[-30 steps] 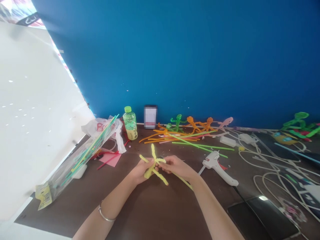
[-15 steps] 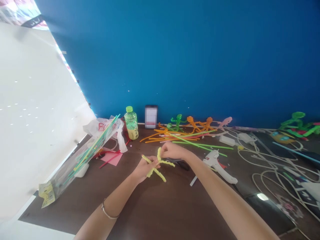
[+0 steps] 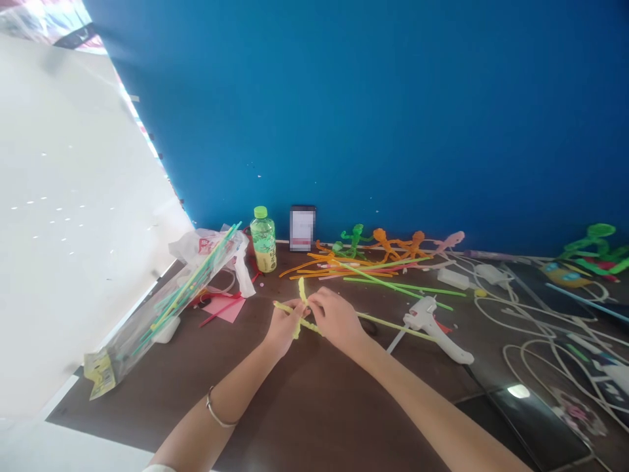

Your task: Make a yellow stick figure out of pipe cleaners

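Observation:
Over the dark table, my left hand [image 3: 286, 328] grips a yellow pipe-cleaner figure [image 3: 302, 290] with several twisted limbs. One limb points up, another sticks out to the left past my fingers. My right hand [image 3: 337, 320] pinches the same figure from the right, close to where its limbs meet. The two hands almost touch, and their fingers hide the middle of the figure. A straight yellow pipe cleaner [image 3: 398, 326] lies on the table behind my right wrist, near the white glue gun [image 3: 437, 328].
A bag of pipe cleaners [image 3: 191, 288] lies at left beside a green-capped bottle [image 3: 264, 242]. A phone [image 3: 302, 229] leans on the blue wall. Orange and green pipe cleaners [image 3: 393, 285] and small figures [image 3: 383, 242] sit behind my hands; white cables [image 3: 521, 354] tangle at right.
My right hand has come down and left on the figure, now covering its right-hand limbs. The figure's upright limb stands more exposed. The view has shifted slightly.

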Available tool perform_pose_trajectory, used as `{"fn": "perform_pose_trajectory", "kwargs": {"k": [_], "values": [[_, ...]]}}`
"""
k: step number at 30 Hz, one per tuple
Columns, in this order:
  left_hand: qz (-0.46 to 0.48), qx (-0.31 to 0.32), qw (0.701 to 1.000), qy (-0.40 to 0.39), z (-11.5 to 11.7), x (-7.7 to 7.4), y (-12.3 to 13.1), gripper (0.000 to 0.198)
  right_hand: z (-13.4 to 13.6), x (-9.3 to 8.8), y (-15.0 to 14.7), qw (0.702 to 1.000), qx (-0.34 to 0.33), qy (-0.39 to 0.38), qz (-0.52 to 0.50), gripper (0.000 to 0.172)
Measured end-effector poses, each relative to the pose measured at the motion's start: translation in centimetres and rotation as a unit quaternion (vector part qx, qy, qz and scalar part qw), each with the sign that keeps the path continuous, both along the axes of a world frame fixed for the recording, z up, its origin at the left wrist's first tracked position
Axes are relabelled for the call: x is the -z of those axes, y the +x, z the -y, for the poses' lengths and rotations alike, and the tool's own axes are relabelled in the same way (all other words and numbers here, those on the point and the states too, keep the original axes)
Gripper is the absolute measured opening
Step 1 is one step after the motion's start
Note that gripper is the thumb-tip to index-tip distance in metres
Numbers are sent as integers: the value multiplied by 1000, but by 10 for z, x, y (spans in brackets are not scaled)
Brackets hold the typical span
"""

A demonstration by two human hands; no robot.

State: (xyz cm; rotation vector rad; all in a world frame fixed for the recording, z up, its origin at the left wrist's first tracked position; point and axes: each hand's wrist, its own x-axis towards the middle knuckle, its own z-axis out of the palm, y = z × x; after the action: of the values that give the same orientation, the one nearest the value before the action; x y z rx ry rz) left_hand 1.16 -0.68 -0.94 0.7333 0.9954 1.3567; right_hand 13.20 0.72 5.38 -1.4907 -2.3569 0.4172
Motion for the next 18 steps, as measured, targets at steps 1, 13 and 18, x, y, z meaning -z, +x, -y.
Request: {"fn": "perform_pose_trajectory", "kwargs": {"k": [1,13,18], "values": [[-5,-3,1000,2,0,0,-1,27,4,3,-2,1000,-6,14,14,23],[91,12,996,4,1,-2,-2,23,-2,29,17,990,-59,44,-120,23],[109,-14,994,-4,0,-4,-2,29,-1,41,17,987,-24,41,-154,23]]}}
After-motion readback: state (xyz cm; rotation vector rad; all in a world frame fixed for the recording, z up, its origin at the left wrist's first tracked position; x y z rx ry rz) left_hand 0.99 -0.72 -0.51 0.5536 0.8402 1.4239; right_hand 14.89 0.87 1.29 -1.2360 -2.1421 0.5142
